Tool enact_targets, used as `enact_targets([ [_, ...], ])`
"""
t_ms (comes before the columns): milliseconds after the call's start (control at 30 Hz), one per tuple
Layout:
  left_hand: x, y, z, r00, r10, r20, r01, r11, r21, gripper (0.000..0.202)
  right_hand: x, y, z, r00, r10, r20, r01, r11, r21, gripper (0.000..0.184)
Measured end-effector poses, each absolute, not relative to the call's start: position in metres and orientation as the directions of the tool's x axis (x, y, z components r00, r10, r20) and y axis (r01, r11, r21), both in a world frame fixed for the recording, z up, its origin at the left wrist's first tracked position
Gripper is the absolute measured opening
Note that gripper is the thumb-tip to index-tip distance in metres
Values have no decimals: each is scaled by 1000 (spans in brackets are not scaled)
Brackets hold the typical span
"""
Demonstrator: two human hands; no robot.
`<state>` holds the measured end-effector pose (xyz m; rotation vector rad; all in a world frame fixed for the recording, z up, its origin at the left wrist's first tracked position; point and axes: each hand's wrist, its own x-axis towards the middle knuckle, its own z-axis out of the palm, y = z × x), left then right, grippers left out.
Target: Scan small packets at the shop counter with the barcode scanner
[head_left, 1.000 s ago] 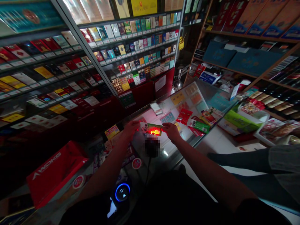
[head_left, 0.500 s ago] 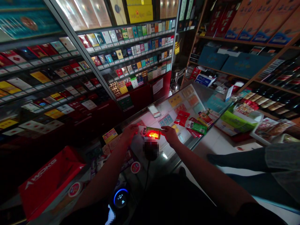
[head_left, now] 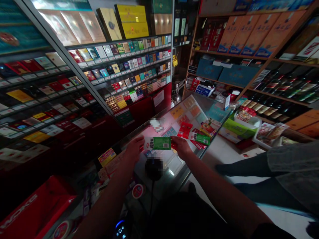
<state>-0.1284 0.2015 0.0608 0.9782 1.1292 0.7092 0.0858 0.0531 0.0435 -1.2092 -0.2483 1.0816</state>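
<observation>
Green-and-white sachet [head_left: 157, 143] held level above the glass tabletop [head_left: 171, 166], pinched at one end by the narrow left grip [head_left: 134, 149] and at the other by the narrow right grip [head_left: 179, 147]; two-handed holding in hand, next move calls for one grip releasing.

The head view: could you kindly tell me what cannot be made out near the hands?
In the head view:
Green packet: small print too small to read.
Black round object: hidden by pixel blur.
White item on the counter: hidden by pixel blur.
Nearby person: cut off by the right edge.
</observation>
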Motion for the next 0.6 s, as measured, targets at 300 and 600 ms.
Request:
enact_targets([
  [300,-116,198,58,317,823,-471,-98,523,847,42,102,36,58,394,816,-423,-704,-28,-709,45],
  [600,-102,185,69,334,818,-469,-90,523,848,38,106,27,59,451,772,-448,-699,-7,-715,33],
])
